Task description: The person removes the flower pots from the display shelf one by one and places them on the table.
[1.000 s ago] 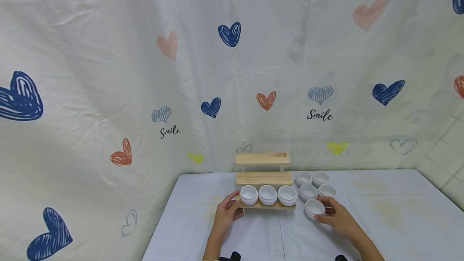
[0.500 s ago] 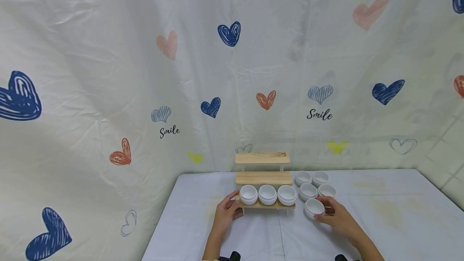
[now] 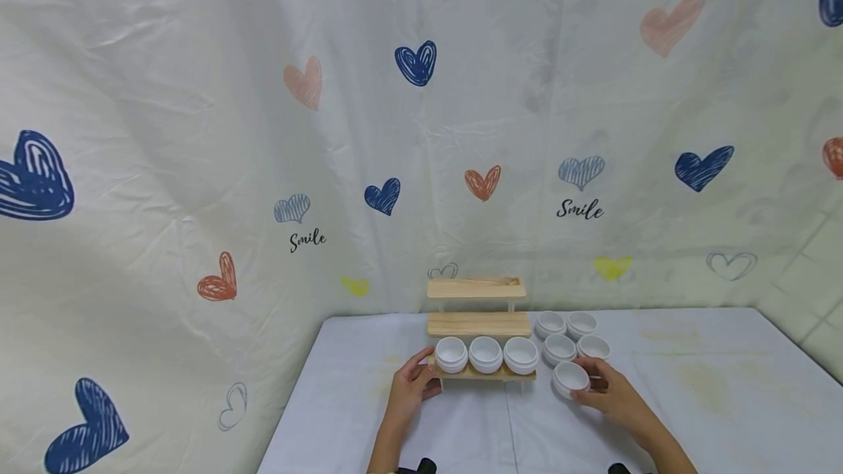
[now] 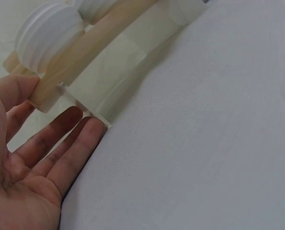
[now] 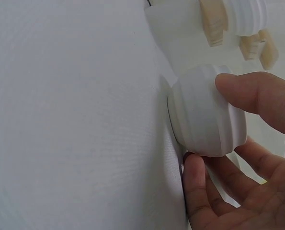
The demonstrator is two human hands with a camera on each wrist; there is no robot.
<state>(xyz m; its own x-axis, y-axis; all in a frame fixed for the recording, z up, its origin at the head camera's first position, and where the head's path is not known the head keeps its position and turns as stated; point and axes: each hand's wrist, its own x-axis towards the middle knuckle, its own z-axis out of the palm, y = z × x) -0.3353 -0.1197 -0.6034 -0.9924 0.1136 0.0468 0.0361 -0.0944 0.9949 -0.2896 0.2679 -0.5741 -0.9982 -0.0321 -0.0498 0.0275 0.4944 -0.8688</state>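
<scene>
A three-step wooden display stand point(image 3: 478, 324) with clear supports stands on the white-covered table. On its lowest step sit three small white ribbed bowls point(image 3: 486, 355) in a row. My left hand point(image 3: 408, 388) grips the left end of that step, thumb on the wooden edge point(image 4: 49, 93) and the other fingers near the clear leg point(image 4: 87, 104). To the right of the stand, my right hand point(image 3: 612, 395) holds another white bowl point(image 5: 204, 112) between thumb and fingers. That bowl's base is at the tabletop in the right wrist view.
Several more white bowls point(image 3: 560, 349) cluster behind the held one, close to the stand's right side. The upper two steps carry nothing. A curtain point(image 3: 514, 115) printed with hearts hangs right behind the table point(image 3: 691, 415).
</scene>
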